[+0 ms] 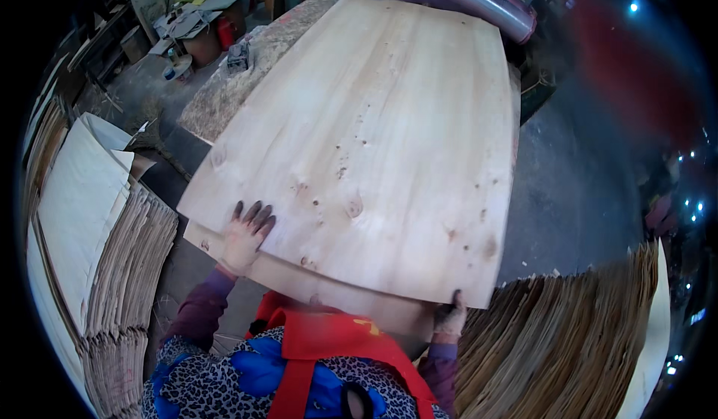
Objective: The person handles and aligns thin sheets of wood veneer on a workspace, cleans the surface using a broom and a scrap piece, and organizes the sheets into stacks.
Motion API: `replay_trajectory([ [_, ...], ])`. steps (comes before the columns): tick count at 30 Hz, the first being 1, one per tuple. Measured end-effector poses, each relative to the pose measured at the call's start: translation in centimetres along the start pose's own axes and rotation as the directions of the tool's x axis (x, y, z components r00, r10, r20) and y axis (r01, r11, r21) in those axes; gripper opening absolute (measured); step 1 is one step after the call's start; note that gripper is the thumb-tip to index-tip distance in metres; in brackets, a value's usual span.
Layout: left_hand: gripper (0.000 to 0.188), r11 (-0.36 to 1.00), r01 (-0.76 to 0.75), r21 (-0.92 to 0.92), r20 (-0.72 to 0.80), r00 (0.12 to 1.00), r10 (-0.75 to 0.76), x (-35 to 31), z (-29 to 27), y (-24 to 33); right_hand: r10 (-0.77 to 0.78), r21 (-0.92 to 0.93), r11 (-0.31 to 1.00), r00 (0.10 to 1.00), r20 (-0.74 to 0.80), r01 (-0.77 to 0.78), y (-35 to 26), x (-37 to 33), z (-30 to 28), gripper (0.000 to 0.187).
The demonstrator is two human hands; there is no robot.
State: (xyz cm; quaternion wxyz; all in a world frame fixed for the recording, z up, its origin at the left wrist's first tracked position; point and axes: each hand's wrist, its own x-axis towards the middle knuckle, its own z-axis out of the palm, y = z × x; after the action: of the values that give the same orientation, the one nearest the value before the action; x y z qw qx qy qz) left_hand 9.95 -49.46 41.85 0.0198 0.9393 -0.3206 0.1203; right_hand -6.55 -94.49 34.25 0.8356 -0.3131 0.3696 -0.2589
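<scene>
A large pale wood veneer sheet [389, 142], with knots and small dark holes, stretches away from me. Beneath it, the front edge of another veneer sheet [336, 292] sticks out toward me. My left hand [247, 239] lies on the top sheet's near left edge, its dark-tipped fingers spread flat on the surface; the thumb is hard to make out. At the near right corner, my right hand [450, 318] grips the edge with the thumb up against the sheet. Its other fingers are partly hidden.
Tall veneer stacks stand on the left [127, 262] and at the lower right [561, 337]. A purple machine with a shiny roller [486, 4] is beyond the sheet's far end. Back left are a worn board surface [239, 82], a red cylinder [225, 33] and clutter.
</scene>
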Motion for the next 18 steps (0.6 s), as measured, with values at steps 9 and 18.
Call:
replay_trajectory([
  [9,0.033,0.998,-0.04,0.053,-0.048,0.998,0.043,6.6,4.5,-6.7,0.354,0.081,0.935,0.92,-0.168,-0.345,4.3,6.0,6.6,0.033],
  [18,0.036,0.997,0.028,-0.075,-0.145,0.989,-0.039,18.7,8.4,-10.9,0.129,-0.05,0.99,0.991,-0.027,-0.13,4.5,17.8,14.1,0.029],
])
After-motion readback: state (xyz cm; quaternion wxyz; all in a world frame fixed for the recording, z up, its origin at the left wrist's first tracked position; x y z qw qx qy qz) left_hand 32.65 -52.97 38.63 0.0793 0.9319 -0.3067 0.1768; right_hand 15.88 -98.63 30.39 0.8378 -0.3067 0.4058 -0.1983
